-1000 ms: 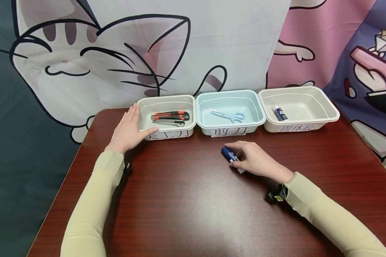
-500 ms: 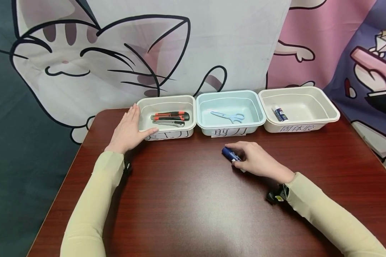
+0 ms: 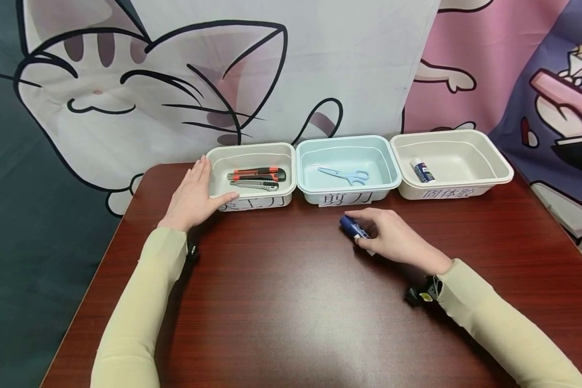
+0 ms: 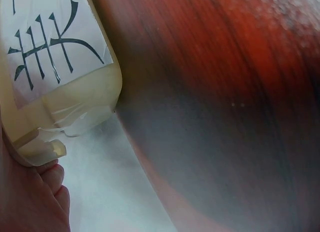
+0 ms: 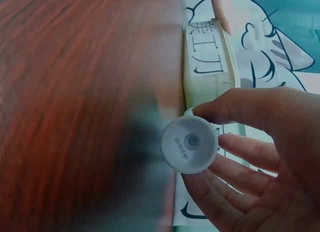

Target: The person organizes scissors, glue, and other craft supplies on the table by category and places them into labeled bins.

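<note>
The glue stick (image 3: pixel 353 228) sits low over the table (image 3: pixel 281 302), just in front of the blue tray (image 3: pixel 347 188), its long axis slanting, blue cap away from the person and to the left, white base toward the wrist. The right hand (image 3: pixel 393 240) curls its fingers and thumb around it. The left hand (image 3: pixel 192 196) lies flat, fingers straight, against the left tray (image 3: pixel 252 200).

Three bins in a row along the table's (image 3: pixel 281 302) far edge: left bin (image 3: pixel 250 154) has two utility knives (image 3: pixel 256 179), middle bin (image 3: pixel 347 146) has scissors (image 3: pixel 343 175), right bin (image 3: pixel 453 141) has a glue stick (image 3: pixel 422 170). Left hand (image 3: pixel 190 196) flat against left bin's outer side. Right hand (image 3: pixel 396 241) holds a second glue stick (image 3: pixel 353 228) in front of middle bin.
</note>
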Demonstrator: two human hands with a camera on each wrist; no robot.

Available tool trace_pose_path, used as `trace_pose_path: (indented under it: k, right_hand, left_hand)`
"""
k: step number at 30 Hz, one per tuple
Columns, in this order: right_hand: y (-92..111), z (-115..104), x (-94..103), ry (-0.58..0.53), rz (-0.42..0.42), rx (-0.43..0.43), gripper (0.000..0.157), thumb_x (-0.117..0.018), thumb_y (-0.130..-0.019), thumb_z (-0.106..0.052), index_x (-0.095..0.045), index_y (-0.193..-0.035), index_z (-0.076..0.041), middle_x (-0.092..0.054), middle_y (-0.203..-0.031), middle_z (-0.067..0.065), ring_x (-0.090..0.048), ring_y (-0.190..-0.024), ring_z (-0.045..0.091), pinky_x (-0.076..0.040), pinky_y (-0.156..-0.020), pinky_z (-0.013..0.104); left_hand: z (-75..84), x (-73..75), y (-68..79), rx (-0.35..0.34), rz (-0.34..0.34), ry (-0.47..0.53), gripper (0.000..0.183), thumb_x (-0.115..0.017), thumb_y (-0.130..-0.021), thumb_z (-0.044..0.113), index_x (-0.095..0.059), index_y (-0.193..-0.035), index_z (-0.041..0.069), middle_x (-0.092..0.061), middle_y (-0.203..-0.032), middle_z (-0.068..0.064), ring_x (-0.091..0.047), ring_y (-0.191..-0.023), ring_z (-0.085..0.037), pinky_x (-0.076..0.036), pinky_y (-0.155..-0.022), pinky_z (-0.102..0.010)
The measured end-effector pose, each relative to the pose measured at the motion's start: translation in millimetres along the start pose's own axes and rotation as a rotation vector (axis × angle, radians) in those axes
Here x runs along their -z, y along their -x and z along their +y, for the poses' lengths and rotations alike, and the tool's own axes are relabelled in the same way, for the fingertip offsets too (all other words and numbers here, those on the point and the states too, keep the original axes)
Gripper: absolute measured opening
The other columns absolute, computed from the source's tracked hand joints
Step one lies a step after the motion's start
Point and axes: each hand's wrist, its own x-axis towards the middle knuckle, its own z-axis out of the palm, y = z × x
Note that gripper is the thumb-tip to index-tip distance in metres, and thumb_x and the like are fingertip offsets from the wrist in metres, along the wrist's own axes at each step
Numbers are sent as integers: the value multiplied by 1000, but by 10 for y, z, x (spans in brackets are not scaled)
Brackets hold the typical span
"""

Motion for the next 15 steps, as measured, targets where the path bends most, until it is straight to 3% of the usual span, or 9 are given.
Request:
trace_pose_path:
  k: [15]
  right_hand:
    - [32, 32, 173, -77, 42, -13, 57, -74, -78, -7, -55, -132, -10, -65, -97, 3, -64, -73, 9, -54, -58, 25]
  left_hand:
    - [4, 10, 1, 0, -8, -2, 113, -43, -77, 78, -1, -149, 2, 1, -155, -10, 4, -140, -18, -1, -113, -34]
